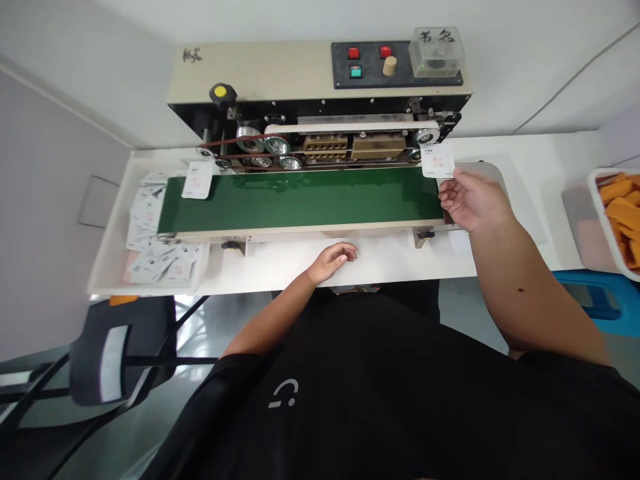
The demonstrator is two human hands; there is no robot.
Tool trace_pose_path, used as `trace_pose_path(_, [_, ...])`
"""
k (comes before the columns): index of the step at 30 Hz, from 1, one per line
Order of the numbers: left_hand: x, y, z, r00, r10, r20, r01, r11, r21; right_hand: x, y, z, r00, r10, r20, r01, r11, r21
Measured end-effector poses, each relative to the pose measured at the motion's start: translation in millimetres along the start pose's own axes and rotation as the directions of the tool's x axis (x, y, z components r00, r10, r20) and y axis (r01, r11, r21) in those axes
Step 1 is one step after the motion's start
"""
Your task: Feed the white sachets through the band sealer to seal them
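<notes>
At the right end of the sealing machine (260, 73), my right hand (473, 199) pinches the lower right corner of a small white packet (437, 162). The packet's upper edge lies by the machine's feed-in wheels, above the green conveyor belt (305, 197). My left hand (333, 261) rests on the white table in front of the belt, loosely curled with nothing in it. Another white packet (197, 181) lies at the belt's left end, close to the rollers. Several similar packets (147, 212) fill a white bin (107, 257) on the left.
A clear tub (607, 220) with orange pieces (623, 200) stands at the far right. Switches and a knob (389, 65) sit on the black control panel (370, 79), partly under a clear box (437, 52). A blue stool (600, 300) and a black chair (125, 350) stand below table height.
</notes>
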State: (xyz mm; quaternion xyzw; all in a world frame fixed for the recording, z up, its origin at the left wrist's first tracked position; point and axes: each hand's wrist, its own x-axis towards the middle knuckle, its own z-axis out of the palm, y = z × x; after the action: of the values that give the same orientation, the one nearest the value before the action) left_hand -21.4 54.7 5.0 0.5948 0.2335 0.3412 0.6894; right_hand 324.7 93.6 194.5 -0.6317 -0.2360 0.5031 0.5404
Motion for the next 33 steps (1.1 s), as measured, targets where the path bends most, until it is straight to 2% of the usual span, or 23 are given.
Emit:
trace_pose_path(7, [0,2,0.7,1.0,-0.002,-0.007,0.002,1.0,-0.004,1,0,10,0.996,-0.017,0.087,0.021,0.999,-0.045])
trace_pose_path(13, [1,0,-0.3,1.0,-0.011,0.001,0.011,1.0,0.002,-21,0,7,0.989,-0.034,0.141,0.053,0.99,-0.132])
trace_pose_path(19, [2,1,-1.3,1.0,-0.028,-0.005,0.028,0.999,0.029,-48,6,7,0.981,-0.043,0.188,0.068,0.989,-0.132])
trace_pose_path(21, [2,1,-1.4,0.999,-0.03,-0.011,0.03,0.999,0.033,-54,3,-4,0.985,-0.095,0.146,0.112,0.987,-0.114])
trace_pose_path(23, [1,0,-1.8,0.999,-0.03,-0.019,0.031,0.999,0.037,-50,-4,-29,0.967,-0.252,-0.033,0.248,0.964,-0.094])
trace_pose_path(24, [1,0,-2.0,0.999,-0.03,-0.023,0.03,0.999,0.039,-45,-8,-47,0.915,-0.361,-0.179,0.347,0.932,-0.106])
trace_pose_path(25, [1,-1,-2.3,0.999,-0.029,-0.026,0.03,0.999,0.042,-37,-12,-68,0.821,-0.463,-0.334,0.441,0.886,-0.144])
trace_pose_path(27, [1,-2,-2.8,0.999,-0.031,-0.033,0.033,0.998,0.055,-18,-15,-112,0.575,-0.577,-0.58,0.528,0.803,-0.275])
trace_pose_path(28, [1,-3,-3.0,0.999,-0.035,-0.036,0.037,0.997,0.063,-7,-15,-133,0.508,-0.575,-0.641,0.503,0.802,-0.322])
trace_pose_path(29, [2,-3,-3.1,0.999,-0.038,-0.037,0.041,0.997,0.07,4,-13,-152,0.496,-0.536,-0.683,0.431,0.835,-0.342])
trace_pose_path(30, [3,-2,-3.1,0.998,-0.042,-0.038,0.045,0.996,0.077,14,-10,-166,0.543,-0.469,-0.697,0.324,0.882,-0.342])
trace_pose_path(31, [3,-2,-3.0,0.998,-0.045,-0.038,0.048,0.996,0.082,24,-6,-175,0.627,-0.389,-0.675,0.199,0.918,-0.344])
trace_pose_path(33, [4,-1,-2.5,0.998,-0.052,-0.038,0.055,0.994,0.092,40,0,-179,0.776,-0.271,-0.57,0.011,0.909,-0.417])
